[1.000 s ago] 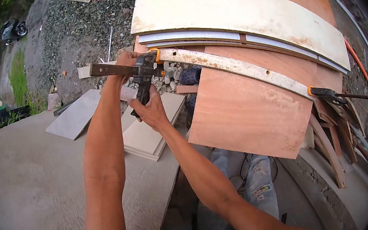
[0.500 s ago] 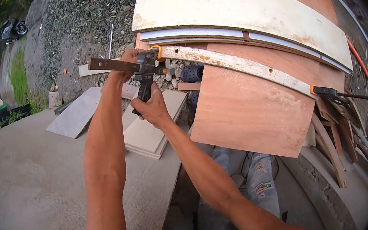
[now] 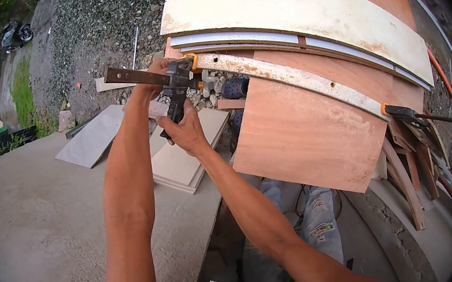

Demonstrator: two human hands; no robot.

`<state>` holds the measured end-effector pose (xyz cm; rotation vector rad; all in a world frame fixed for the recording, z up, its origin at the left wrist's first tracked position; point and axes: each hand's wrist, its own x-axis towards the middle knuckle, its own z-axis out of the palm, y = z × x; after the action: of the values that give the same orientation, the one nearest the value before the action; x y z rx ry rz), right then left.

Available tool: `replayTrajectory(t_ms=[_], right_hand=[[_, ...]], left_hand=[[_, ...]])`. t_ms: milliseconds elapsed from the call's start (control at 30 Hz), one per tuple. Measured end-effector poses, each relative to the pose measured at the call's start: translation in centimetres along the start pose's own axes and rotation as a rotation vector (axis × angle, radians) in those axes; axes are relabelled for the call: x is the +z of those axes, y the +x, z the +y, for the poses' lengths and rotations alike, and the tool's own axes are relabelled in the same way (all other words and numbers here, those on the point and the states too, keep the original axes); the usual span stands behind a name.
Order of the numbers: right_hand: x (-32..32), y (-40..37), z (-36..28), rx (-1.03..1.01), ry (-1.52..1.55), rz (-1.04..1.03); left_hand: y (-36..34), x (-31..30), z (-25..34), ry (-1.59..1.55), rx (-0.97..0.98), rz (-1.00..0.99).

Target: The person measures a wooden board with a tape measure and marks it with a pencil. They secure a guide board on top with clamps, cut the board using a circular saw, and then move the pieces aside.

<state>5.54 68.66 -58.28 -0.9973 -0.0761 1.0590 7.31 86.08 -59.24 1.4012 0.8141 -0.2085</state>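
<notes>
At the left end of a white metal bar [image 3: 286, 79] sits a black bar clamp [image 3: 178, 80] with orange pads. Behind its body my left hand [image 3: 155, 75] is closed on it, fingers partly hidden. My right hand [image 3: 186, 129] wraps round the clamp's lower handle. The bar lies across a reddish plywood sheet [image 3: 306, 131]. A second clamp [image 3: 403, 113] grips the bar's right end, untouched by either hand.
White-faced boards [image 3: 288, 6] are stacked beyond the bar. Pale tiles [image 3: 182, 152] and a grey tile [image 3: 92, 137] lie on the concrete at left. Wood offcuts [image 3: 411, 174] are heaped at right, near an orange hose [image 3: 445, 80]. Gravel [image 3: 105, 32] spreads behind.
The clamp's head and both hands have shifted very slightly up and left. The grip of both hands looks the same.
</notes>
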Motion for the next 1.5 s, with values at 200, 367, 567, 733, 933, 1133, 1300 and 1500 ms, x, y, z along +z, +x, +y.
replayTrajectory(t_ms=[200,367,567,733,933,1133,1300,1500], right_hand=[[-0.1,0.5,0.4,-0.020,-0.116,0.010],[-0.1,0.0,-0.8,0.034,-0.087,-0.003],[-0.3,0.5,0.0,0.057,-0.108,-0.012],[-0.5,0.5,1.0,-0.017,-0.111,0.001],[-0.6,-0.7,-2.3,0.202,-0.045,0.022],[-1.3,-4.2,0.3,0.105,-0.356,0.261],[-10.5,-17.1,-7.6,0.144,-0.256,-0.153],[-28.1,-33.1,-10.3,0.351,-0.798,-0.199]], left_hand=[[-0.3,0.5,0.5,0.000,-0.032,0.043],[0.2,-0.5,-0.7,0.002,0.046,-0.014],[0.2,-0.1,-0.5,0.023,0.021,0.040],[0.2,-0.8,-0.7,-0.003,0.004,-0.023],[0.3,-1.0,-0.9,-0.152,-0.033,0.040],[-1.0,0.3,1.2,-0.237,-0.199,0.263],[-5.9,-1.1,2.8,-0.571,0.129,1.017],[-13.4,15.5,7.0,-0.125,0.738,1.545]])
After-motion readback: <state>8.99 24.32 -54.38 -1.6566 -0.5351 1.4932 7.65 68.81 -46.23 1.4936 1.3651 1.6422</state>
